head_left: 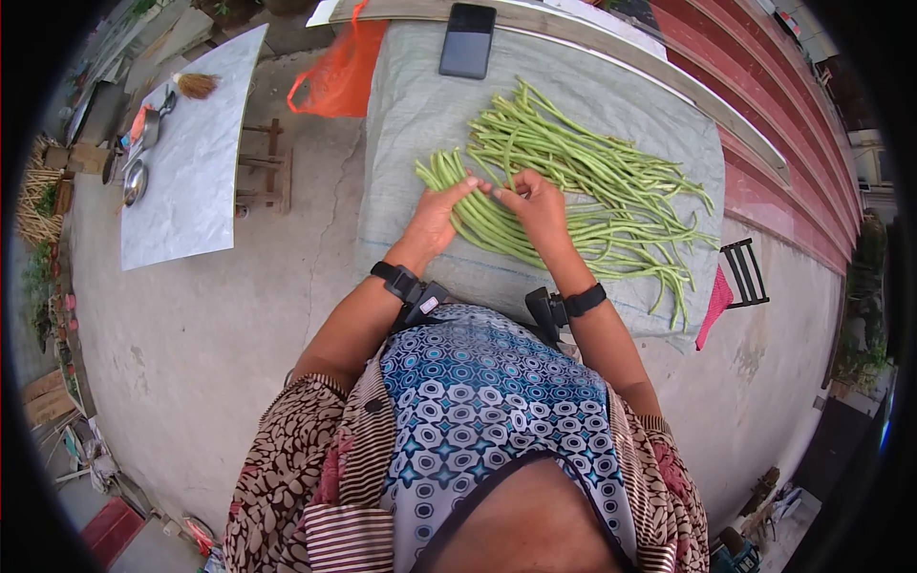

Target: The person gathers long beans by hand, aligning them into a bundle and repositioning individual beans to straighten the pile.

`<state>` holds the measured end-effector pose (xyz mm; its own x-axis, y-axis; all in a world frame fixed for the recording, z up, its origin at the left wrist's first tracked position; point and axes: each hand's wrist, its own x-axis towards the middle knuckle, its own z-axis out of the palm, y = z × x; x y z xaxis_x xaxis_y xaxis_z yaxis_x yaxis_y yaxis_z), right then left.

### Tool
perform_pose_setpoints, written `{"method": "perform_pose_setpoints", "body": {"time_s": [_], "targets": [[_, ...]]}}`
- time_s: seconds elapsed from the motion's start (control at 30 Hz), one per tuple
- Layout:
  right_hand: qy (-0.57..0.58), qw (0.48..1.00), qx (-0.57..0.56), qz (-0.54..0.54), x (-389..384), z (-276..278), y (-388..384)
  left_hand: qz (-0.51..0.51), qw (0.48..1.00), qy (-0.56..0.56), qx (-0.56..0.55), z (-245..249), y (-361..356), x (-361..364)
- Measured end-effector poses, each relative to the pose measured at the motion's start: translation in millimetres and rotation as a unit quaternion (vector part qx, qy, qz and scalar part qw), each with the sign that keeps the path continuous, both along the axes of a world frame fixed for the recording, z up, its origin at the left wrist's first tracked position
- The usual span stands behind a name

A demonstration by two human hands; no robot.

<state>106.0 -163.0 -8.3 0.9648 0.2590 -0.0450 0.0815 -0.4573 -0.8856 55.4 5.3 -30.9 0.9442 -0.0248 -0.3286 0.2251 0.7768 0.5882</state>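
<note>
Toward twelve o'clock, the left hand [436, 216] grips green beans [480, 231]; the right hand [541, 210] curls, its hold I cannot tell.

My worktop [406, 105] is covered by a pale grey-green woven sheet [602, 91], wrinkled in places and crossed by a thin blue line near my side. Toward its far edge lies a black smartphone [467, 40]. To the right of that and nearer me, a heap of green yardlong beans [587, 148] spreads out, and a second bunch [511, 239] trails beside it, closer to me, thin ends fanning rightward.
</note>
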Motion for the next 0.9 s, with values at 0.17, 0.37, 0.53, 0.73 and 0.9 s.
{"method": "perform_pose_setpoints", "body": {"time_s": [0.17,0.37,0.53,0.73,0.9], "targets": [[0.023,0.998,-0.022,0.048,0.6,4.2,5.4,-0.002,1.000,0.019,-0.003,0.8,0.4,0.3],[0.010,0.995,-0.057,0.077,-0.1,5.2,6.4,0.002,0.999,0.033,0.008,1.2,0.3,1.7],[-0.096,0.986,-0.088,0.104,-7.9,11.2,3.6,-0.003,0.999,0.038,0.018,-1.7,-0.1,2.1],[-0.186,0.970,-0.153,0.019,-23.0,18.4,0.5,-0.013,0.999,0.025,0.016,4.7,0.1,0.9],[-0.244,0.927,-0.280,0.060,-27.1,21.0,0.9,-0.009,1.000,0.016,-0.003,6.0,-1.3,0.8]]}}
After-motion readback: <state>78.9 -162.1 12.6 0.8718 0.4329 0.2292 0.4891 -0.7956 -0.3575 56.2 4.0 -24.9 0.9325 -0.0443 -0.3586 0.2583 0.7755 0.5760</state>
